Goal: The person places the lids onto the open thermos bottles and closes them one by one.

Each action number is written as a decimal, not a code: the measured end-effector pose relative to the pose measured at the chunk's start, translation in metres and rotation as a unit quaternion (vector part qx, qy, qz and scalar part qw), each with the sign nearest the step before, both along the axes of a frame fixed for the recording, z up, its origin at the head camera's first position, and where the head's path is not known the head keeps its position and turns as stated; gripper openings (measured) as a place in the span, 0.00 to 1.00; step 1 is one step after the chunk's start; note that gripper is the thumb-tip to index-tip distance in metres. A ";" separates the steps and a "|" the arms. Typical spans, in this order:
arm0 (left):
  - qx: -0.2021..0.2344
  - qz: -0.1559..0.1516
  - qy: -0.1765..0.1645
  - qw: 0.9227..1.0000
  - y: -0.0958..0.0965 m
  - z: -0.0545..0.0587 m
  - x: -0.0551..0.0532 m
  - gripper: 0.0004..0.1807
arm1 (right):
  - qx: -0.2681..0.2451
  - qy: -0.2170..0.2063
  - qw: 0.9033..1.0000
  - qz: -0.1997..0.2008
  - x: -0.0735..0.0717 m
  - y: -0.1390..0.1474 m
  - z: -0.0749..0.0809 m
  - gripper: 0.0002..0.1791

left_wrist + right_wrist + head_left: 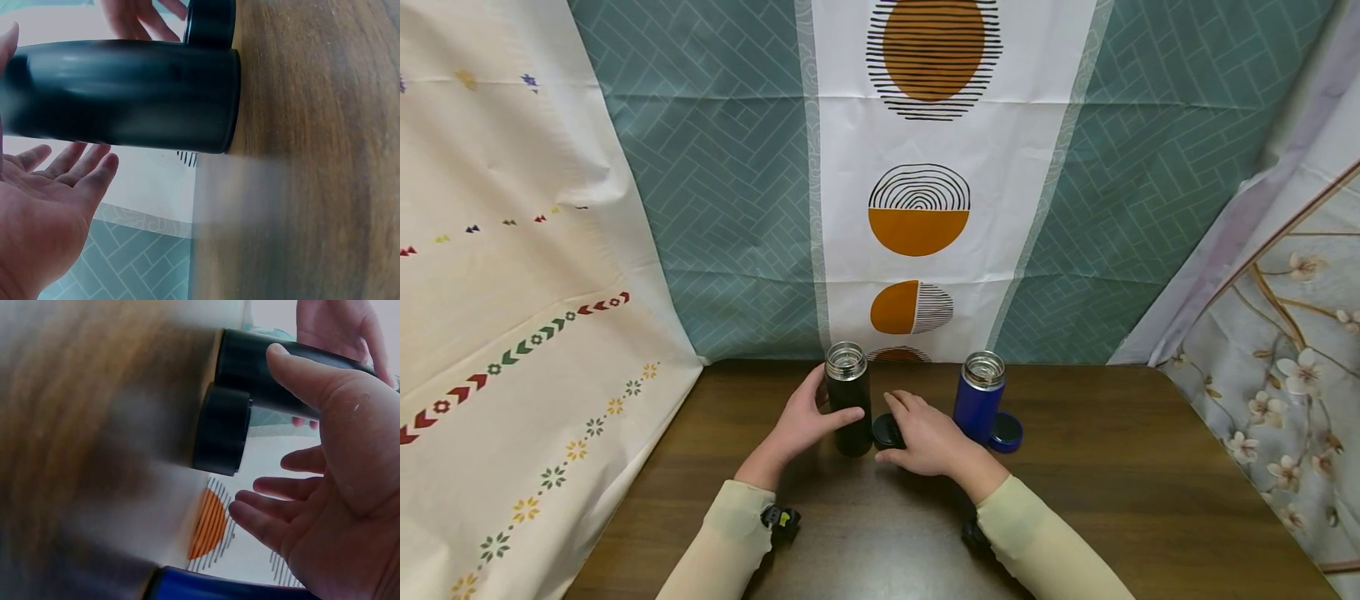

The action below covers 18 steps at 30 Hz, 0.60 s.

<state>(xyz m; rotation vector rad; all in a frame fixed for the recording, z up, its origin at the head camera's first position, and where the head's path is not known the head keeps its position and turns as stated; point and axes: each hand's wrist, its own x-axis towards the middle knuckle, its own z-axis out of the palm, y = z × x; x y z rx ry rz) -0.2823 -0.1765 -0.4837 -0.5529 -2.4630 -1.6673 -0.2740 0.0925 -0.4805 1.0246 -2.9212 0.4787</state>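
Observation:
A black insulated bottle (852, 408) stands upright without its lid, its steel neck showing. My left hand (808, 421) is spread around its left side, thumb across the front; in the left wrist view its fingers (84, 165) are nearly straight beside the bottle wall. The black lid (887, 432) sits on the table right against the bottle's base, also seen in the right wrist view (222, 430). Over it reaches my right hand (925, 437), fingers and thumb apart; the right wrist view shows a gap between these fingers (262, 515) and the lid.
To the right of my right hand stands a blue bottle (977, 408) with an uncovered steel neck. Its blue-rimmed lid (1006, 432) lies beside it. The wooden table (1112, 483) ends at a hanging patterned cloth (737, 250) behind the bottles.

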 end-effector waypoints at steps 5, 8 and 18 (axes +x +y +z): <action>0.001 -0.001 -0.006 1.000 0.001 -0.001 0.000 0.50 | -0.001 0.000 1.000 -0.004 -0.002 -0.001 -0.008 0.55; 0.001 -0.002 -0.008 1.000 0.001 -0.001 0.001 0.49 | -0.001 0.002 1.000 -0.005 -0.002 -0.001 -0.010 0.55; -0.007 0.007 -0.005 1.000 0.002 0.001 0.002 0.46 | 0.000 0.015 1.000 -0.005 -0.004 -0.004 -0.011 0.51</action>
